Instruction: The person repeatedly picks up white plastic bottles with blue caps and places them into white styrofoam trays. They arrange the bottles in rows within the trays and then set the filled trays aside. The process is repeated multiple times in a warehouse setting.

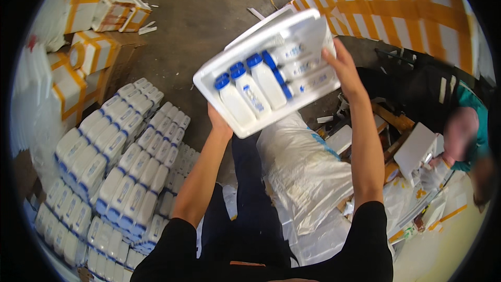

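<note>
A white foam box (250, 129) is tilted in front of me, raised above the floor. Inside lie several white bottles with blue caps (256, 98), some lengthwise and some turned across them. My left hand (220, 123) supports the box's lower left side, its fingers mostly hidden underneath. On the right end, my right hand (342, 66) grips the wall with the thumb over the rim. Behind the box shows the edge of another white foam piece (254, 27), partly hidden.
Stacked white bottles (117, 164) fill the lower left. Orange-taped foam boxes (84, 4) stand upper left, and a taped stack (391, 11) upper right. A stuffed white sack (305, 164) lies by my legs. Another person (464, 137) is at the right, near foam scraps.
</note>
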{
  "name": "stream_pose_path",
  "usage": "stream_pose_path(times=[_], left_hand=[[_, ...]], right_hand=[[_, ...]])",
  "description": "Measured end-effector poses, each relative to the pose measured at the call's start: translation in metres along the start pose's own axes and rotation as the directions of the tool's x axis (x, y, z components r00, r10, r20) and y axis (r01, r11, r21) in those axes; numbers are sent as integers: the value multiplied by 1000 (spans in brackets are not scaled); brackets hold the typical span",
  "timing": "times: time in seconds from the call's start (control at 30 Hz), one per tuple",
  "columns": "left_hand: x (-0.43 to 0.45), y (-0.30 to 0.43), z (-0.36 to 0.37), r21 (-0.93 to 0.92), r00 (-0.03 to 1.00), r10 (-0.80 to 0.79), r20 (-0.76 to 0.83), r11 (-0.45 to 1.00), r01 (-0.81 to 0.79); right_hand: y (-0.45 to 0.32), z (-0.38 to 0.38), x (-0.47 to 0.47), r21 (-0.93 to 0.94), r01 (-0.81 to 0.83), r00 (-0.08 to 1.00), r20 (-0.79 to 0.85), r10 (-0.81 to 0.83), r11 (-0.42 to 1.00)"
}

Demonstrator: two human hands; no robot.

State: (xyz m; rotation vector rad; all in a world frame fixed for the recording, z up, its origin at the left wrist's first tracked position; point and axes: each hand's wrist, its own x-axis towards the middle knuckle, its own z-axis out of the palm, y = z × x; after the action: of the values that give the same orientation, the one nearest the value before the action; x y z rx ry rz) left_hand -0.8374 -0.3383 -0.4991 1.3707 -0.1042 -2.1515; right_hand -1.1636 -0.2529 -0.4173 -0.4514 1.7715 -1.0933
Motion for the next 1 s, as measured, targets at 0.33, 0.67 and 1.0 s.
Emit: stream_pose_path(times=[0.33,0.67,1.0], left_hand=[[131,-73,10,195,997,69,-26,979,-63],[123,-51,-13,205,995,-97,-16,974,98],[-86,-24,-205,483,882,-239,-406,764,429]], right_hand=[[134,-41,124,220,192,938,-326,-113,956],[319,109,15,654,88,594,-640,488,752],[367,205,29,590,-359,728,-308,613,723]])
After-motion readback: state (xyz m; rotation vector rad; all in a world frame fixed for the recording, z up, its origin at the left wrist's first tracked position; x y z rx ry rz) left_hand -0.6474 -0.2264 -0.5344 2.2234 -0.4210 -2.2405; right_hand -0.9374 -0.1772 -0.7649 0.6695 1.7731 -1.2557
